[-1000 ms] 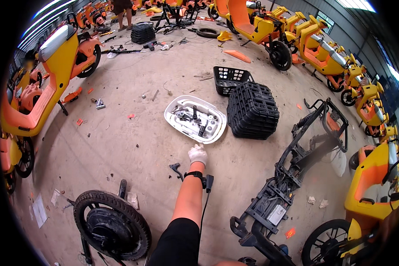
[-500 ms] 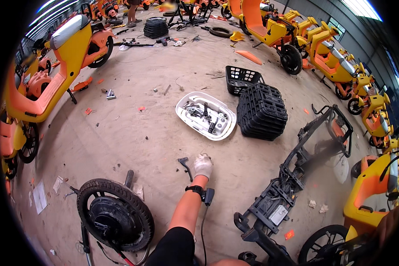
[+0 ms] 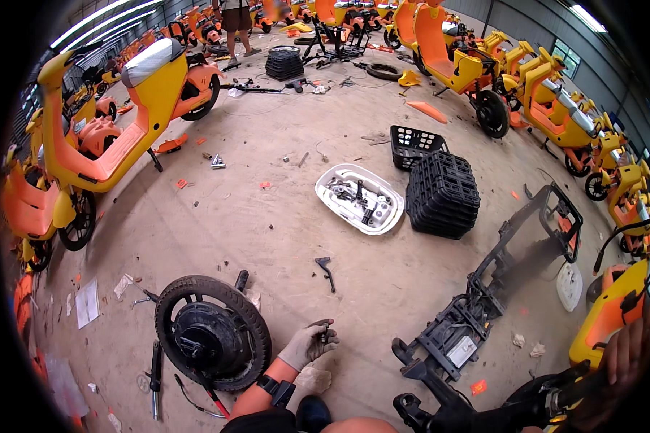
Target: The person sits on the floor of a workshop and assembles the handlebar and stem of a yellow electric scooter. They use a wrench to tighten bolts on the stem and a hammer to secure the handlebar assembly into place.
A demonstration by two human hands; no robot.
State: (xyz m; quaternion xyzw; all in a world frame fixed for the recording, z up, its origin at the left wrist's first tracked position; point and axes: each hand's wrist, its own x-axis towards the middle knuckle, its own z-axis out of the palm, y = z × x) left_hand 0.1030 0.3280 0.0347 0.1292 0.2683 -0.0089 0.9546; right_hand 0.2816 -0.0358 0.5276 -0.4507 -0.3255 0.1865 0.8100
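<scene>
My left hand (image 3: 309, 345), in a pale glove with a black band at the wrist, is raised over the floor right of the black hub-motor wheel (image 3: 198, 345). Its fingers pinch a small dark cylindrical piece (image 3: 324, 334), too small to name surely. Beyond it a black brake lever (image 3: 326, 275) lies on the floor. Farther off, a white plastic tub (image 3: 326, 205) holds loose metal parts. At the right rim, dim fingers that look like my right hand (image 3: 623, 357) rest by a dark part of the scooter; their grip is too shadowed to make out.
Stacked black baskets (image 3: 444, 195) stand beside the tub. A stripped black scooter frame (image 3: 448, 328) lies to the right. Yellow-orange scooters (image 3: 115, 137) line both sides. A shock absorber (image 3: 156, 379) lies left of the wheel. A person (image 3: 236, 25) stands far back.
My left hand has drawn back from beside the brake lever toward me, and the small dark piece now shows in its fingers. The whole view has shifted; the lever remains on the floor.
</scene>
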